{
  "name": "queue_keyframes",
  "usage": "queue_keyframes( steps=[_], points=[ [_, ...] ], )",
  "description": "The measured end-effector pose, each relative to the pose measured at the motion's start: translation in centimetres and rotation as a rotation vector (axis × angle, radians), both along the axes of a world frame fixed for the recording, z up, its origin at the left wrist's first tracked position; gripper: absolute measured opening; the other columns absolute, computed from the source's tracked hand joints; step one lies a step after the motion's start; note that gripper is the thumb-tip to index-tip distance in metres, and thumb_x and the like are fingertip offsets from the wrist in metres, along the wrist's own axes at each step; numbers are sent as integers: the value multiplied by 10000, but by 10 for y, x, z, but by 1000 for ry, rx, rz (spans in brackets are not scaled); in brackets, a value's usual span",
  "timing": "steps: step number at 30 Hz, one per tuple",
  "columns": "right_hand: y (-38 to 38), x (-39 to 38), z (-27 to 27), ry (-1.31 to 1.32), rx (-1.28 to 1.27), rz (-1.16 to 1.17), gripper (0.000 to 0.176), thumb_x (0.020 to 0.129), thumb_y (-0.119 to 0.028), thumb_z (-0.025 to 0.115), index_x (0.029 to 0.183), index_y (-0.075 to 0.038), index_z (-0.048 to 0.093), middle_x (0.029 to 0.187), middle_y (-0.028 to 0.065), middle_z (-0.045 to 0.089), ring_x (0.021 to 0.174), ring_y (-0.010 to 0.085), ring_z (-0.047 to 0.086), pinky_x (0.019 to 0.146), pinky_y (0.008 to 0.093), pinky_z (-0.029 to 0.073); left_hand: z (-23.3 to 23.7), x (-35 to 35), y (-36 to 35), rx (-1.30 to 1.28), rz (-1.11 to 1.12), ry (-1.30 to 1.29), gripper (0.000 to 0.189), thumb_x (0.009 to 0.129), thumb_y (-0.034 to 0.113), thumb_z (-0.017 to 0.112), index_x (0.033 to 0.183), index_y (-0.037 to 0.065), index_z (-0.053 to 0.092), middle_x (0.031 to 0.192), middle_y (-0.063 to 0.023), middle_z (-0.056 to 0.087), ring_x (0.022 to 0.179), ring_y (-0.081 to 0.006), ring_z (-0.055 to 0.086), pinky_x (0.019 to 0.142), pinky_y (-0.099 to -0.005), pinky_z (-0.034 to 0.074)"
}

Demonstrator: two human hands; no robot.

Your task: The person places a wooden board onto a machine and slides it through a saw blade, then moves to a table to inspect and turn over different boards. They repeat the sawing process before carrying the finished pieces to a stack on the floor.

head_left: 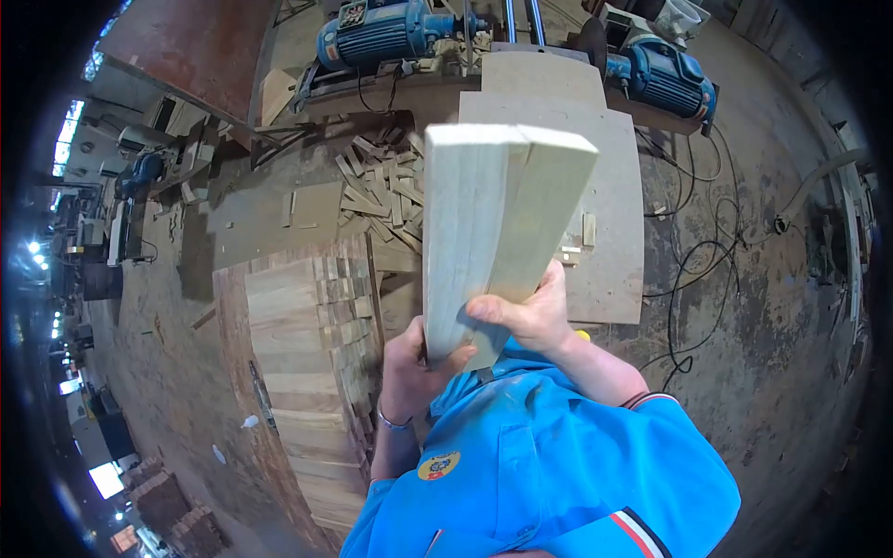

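Note:
Two pale wooden boards, a left one (463,219) and a right one (541,209), are held up side by side in front of my chest, with a seam running between them. Around the lower left edge wraps my left hand (406,370), its thumb across the front face. My right hand (530,316) grips the lower right side, thumb pressed on the front near the seam. Its other fingers are mostly hidden behind the wood.
A stack of wooden boards (288,344) stands at left, near a heap of offcuts (386,191). Behind the held boards is a machine with a light tabletop (609,279) and blue motors (377,37) (665,79). Black cables (698,256) lie on the floor at right.

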State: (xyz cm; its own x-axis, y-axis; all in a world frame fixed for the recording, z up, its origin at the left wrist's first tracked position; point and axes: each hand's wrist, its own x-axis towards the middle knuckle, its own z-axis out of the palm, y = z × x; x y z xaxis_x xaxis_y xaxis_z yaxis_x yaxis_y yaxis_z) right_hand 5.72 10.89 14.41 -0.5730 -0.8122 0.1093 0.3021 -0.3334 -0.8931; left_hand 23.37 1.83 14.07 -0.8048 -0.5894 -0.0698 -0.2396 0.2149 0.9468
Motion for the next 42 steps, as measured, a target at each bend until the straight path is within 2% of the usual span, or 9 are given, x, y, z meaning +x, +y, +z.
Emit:
queue_keyframes(
  steps=[4,7,11,13,18,25,30,35,42],
  points=[
    [-4,-23,-8,153,119,142,516,899,-340,797,1229,17,624,1140,101,704,1040,169,663,879,322,544,-13,-22,-4,64,11,61,425,823,73,814,1185,-3,603,1017,-134,728,943,-176,709,794,-339,569],
    [-1,-44,-36,-561,-165,540,695,988,-583,563,1321,28,568,1268,148,635,1179,213,593,986,370,487,-24,-32,-14,311,-42,144,337,832,44,793,1125,-12,638,1043,-122,724,944,-174,689,832,-332,543],
    [11,-79,-117,118,-161,843,823,990,-695,411,1337,33,571,1392,182,559,1293,323,512,1063,442,414,-33,-45,-22,570,-190,166,259,842,33,791,1072,-19,684,1019,-95,731,954,-167,668,845,-322,521],
    [-13,-89,-65,42,-156,897,859,974,-688,456,1451,26,433,1419,185,505,1307,301,487,1076,427,396,-44,-55,-27,556,-295,169,260,858,38,776,1102,-2,695,1011,-84,735,995,-181,665,885,-338,508],
    [-35,-135,5,225,-29,685,980,888,-646,619,1521,49,344,1364,233,499,1245,350,511,1062,435,400,-59,-117,-27,177,-324,200,264,856,53,766,1102,13,678,1056,-124,708,1019,-256,663,892,-359,508],
    [-77,-256,6,1633,521,74,1068,741,-637,732,1498,30,382,1292,229,507,1188,381,530,1007,460,449,-111,-159,-7,-567,-98,258,286,795,43,765,1062,44,664,972,-100,682,913,-293,652,796,-406,520],
    [-107,-312,-65,1736,557,78,889,727,-500,773,1391,13,481,1199,196,546,1129,368,533,1007,446,462,-117,-162,-5,-602,-76,205,260,780,61,773,1022,62,678,917,-60,689,845,-249,659,731,-371,499],
    [-106,-323,-115,1702,514,54,997,803,-768,647,1461,-41,467,1298,208,516,1219,376,502,1054,480,427,-117,-165,-5,-617,-45,201,248,748,32,781,978,65,694,856,-58,693,785,-252,651,688,-364,496],
    [-104,-294,-117,1648,631,83,863,879,-678,624,1486,-87,463,1345,189,481,1273,350,444,1090,458,405,-121,-164,-3,-682,-57,197,223,770,56,763,979,79,688,853,-45,675,797,-246,641,699,-364,489]
  ],
)
